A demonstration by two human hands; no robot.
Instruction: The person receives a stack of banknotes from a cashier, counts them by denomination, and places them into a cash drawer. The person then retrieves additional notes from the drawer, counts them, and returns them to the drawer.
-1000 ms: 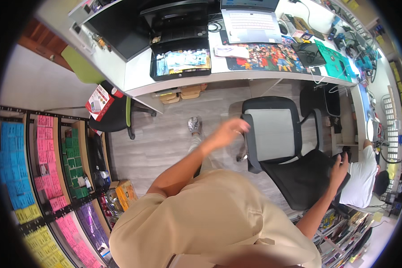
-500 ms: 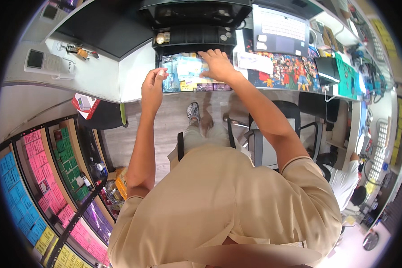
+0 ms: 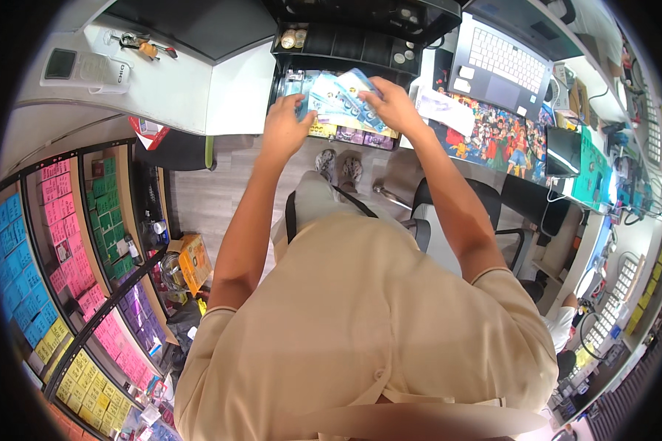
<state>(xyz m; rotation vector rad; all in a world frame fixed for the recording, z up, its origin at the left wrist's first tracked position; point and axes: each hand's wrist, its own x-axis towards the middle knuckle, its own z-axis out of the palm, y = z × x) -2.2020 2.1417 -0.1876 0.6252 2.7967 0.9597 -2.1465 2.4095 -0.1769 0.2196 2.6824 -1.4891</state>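
Observation:
An open black cash drawer with a coin tray (image 3: 346, 48) lies ahead of me, several blue banknotes (image 3: 329, 93) spread across its front part. Pinched at its upper right edge, a blue banknote (image 3: 354, 81) is in my right hand (image 3: 396, 107), tilted over the others. My left hand (image 3: 287, 126) hovers at the drawer's left side beside the notes, thumb and fingers apart; whether its fingertips touch a note I cannot tell. Yellow and purple notes (image 3: 351, 135) show along the front edge.
Right of the drawer are a white paper slip (image 3: 446, 110), a colourful illustrated mat (image 3: 499, 143) and an open laptop (image 3: 502, 65). A handheld device with a screen (image 3: 84, 70) and keys (image 3: 143, 47) lie on the left desk. Behind me stands an office chair (image 3: 449, 206).
My right hand has taken hold of a blue banknote and raised it. The left hand has moved right over the drawer, its fingers spreading from a pinch. The whole view has shifted.

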